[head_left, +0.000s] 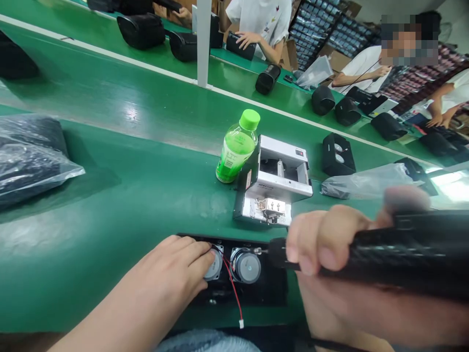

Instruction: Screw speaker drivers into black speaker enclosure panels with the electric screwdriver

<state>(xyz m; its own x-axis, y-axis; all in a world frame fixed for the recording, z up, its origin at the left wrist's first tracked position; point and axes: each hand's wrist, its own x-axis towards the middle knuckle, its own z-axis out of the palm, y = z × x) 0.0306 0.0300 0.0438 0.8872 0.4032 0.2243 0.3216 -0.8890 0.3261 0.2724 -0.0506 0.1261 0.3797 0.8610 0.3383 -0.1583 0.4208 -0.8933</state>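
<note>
With our left hand [179, 266], fingers slightly curled, we press on 1 of the 2 round speakers [247, 266] on the black panel [252, 293], while our right hand [326, 244] wraps closed around a black power screwdriver [410, 254]. The panel lies on the green bench [146, 205] just in front of us, long axis running left to right, and the driver's tip points left at the uncovered speaker's upper right corner, our right hand being nearer that corner. Beyond the panel stand a screw feeder [282, 181] and a bottle [238, 146], neither between tip and speaker.
</note>
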